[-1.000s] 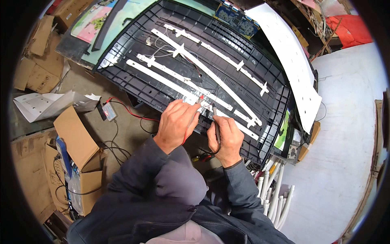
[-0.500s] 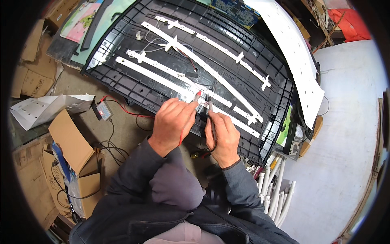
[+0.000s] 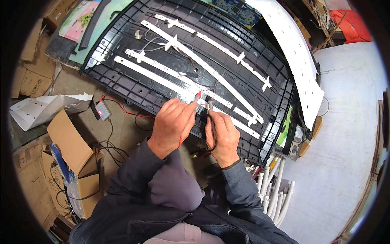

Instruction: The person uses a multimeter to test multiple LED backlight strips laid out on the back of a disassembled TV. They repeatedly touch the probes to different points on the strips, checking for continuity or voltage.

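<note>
My left hand point(image 3: 171, 127) is closed round a red-tipped test probe point(image 3: 198, 96), its red lead running down past the wrist. In my right hand point(image 3: 224, 137) is a black test probe point(image 3: 210, 105), gripped between thumb and fingers, its dark lead looping below. Both probe tips point at a white LED strip point(image 3: 223, 100) near the middle of a black plastic TV back panel point(image 3: 248, 52). Whether the tips touch it is too small to tell. A second strip point(image 3: 154, 79) lies nearer me, partly behind my hands. Farther off are a diagonal strip point(image 3: 211, 72) and another strip point(image 3: 215, 44).
A small grey box point(image 3: 102, 110) with red and black wires sits on the floor at left. Below it stands an open cardboard box point(image 3: 87, 189). A white sheet point(image 3: 298, 61) leans along the panel's right side. White tubes point(image 3: 278, 199) bundle at lower right beside a white board point(image 3: 337, 142).
</note>
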### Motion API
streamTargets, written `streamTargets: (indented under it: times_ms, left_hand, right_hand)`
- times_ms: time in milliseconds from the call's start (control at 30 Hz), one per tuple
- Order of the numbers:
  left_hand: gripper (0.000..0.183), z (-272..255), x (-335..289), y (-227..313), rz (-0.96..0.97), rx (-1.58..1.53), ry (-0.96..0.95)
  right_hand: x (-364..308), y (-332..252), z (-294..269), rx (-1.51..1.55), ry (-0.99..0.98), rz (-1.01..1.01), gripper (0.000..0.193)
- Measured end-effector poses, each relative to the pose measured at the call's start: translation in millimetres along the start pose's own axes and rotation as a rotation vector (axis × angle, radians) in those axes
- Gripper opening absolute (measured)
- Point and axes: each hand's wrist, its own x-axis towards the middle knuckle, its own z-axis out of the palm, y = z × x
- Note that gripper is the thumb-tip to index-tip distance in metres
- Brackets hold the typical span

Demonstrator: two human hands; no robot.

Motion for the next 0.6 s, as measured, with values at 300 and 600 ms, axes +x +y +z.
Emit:
streamTargets:
  times_ms: [300, 600]
  left_hand:
    - [0.031, 2.0, -1.8, -3.2, 0.035, 0.010, 0.013]
    - [0.033, 1.9, -0.8, -1.1, 0.005, 0.001, -0.006]
  right_hand:
    - [-2.1, 0.0, 0.6, 0.001, -0.005, 0.002, 0.036]
    - [-2.0, 2.3, -0.2, -0.005, -0.007, 0.000, 0.037]
